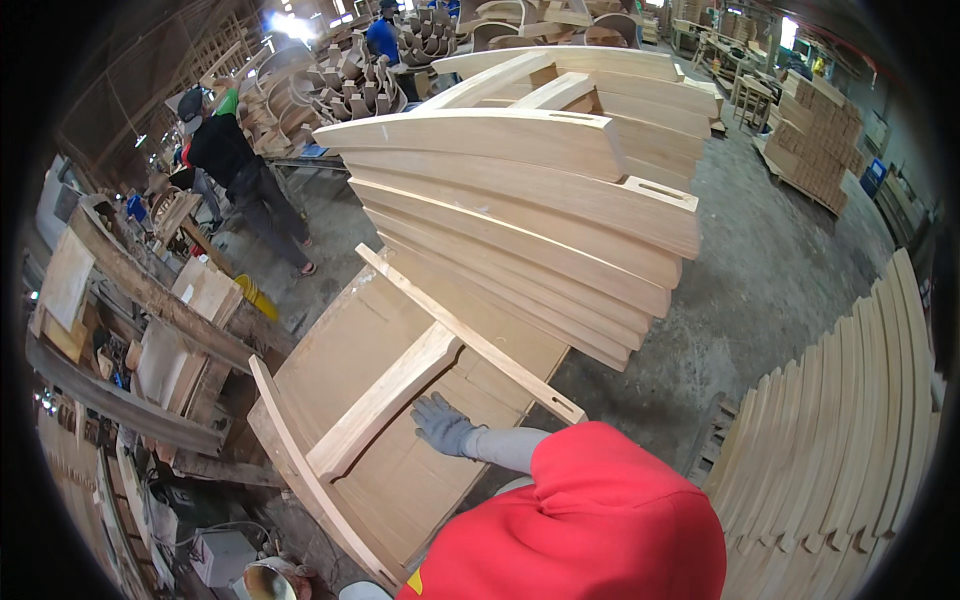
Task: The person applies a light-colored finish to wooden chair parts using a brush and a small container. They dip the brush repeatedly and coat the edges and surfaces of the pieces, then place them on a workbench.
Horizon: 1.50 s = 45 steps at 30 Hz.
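Note:
My right hand (445, 425), in a grey glove, has its fingers spread over the brown sheet (470, 415) covering the work surface. It holds nothing; whether the palm presses on the sheet I cannot tell. Beside the fingertips lies a pale wooden frame, made of a curved crosspiece (385, 402) between two long rails. One rail (465, 330) runs past the far side of my hand and has a slot near its right end. The other rail (310, 475) lies along the left edge of the sheet. My left hand is not in view.
Beyond the sheet rises a tall stack of similar wooden frames (520, 210). More curved wooden pieces (840, 420) stand at the right. A person in dark clothes (240, 155) stands at the far left, near a yellow bucket (257, 297). A loaded pallet (812, 135) sits far right.

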Motion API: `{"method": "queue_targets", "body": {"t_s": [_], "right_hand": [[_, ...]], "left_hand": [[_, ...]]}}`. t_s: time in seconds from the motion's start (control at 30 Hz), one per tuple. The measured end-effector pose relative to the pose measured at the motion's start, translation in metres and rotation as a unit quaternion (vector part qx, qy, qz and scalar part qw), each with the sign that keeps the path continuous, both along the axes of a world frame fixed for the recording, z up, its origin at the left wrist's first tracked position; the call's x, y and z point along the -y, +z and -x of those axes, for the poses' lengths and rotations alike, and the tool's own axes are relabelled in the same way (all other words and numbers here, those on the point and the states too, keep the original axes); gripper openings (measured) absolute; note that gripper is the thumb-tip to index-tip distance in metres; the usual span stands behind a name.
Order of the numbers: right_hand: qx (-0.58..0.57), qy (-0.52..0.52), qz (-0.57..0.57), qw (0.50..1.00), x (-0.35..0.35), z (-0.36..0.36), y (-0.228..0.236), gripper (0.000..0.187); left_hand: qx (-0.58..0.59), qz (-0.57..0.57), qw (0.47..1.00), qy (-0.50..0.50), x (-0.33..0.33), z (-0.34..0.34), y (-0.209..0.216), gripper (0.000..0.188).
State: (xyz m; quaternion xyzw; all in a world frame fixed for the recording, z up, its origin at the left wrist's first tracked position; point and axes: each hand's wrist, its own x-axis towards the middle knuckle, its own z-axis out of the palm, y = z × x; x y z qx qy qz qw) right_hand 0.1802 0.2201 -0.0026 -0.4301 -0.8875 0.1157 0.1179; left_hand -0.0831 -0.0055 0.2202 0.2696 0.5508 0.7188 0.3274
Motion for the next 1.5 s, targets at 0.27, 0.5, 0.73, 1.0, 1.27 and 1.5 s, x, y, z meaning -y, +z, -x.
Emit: {"method": "queue_targets", "body": {"t_s": [0.27,0.5,0.73,1.0,1.27,1.5], "right_hand": [[0.001,0.087,-0.01,0.996,-0.01,0.009,-0.007,0.055],[-0.071,0.278,-0.113,0.951,-0.026,0.018,0.007,0.031],[-0.162,0.275,-0.138,0.938,-0.043,0.028,0.004,0.021],[-0.151,0.3,-0.132,0.933,-0.04,0.033,0.003,0.02],[-0.158,0.262,-0.1,0.947,-0.035,0.032,0.009,0.021],[-0.162,0.267,-0.123,0.942,-0.035,0.038,0.005,0.019]], "left_hand": [[0.023,-0.001,0.999,0.028,-0.006,-0.009,-0.006,0.056],[0.035,-0.003,0.998,0.056,0.003,-0.016,-0.01,0.057],[0.048,-0.029,0.993,0.101,0.03,-0.022,-0.01,0.058],[-0.014,-0.079,0.982,0.168,0.102,-0.044,-0.015,0.06],[0.066,-0.093,0.979,0.171,0.087,-0.073,0.018,0.048],[-0.031,0.009,0.978,0.204,0.084,-0.083,0.016,0.043]]}}
